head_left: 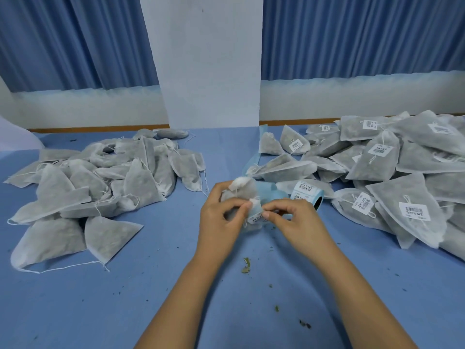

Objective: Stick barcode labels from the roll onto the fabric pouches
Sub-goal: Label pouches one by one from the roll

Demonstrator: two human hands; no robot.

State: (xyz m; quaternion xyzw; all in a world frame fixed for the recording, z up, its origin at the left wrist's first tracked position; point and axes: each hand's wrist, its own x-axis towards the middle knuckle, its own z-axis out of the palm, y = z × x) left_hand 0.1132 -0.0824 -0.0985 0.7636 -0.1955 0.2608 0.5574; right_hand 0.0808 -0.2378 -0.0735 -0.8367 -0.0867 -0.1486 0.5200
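Left hand (221,212) grips pouch (242,189); right hand (294,220) pinches label (256,215) against it. Risk: label creases or lands crooked on slack fabric.

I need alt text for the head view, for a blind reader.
The left hand grips a fabric pouch while the right hand pinches a barcode label against it, over a blue table. Unlabelled pouches lie left, labelled pouches right, near the label roll.

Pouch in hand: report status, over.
Left hand grips pouch. Right hand pinches barcode label at its front. Label roll lies behind, right of hands. Nothing in the way.
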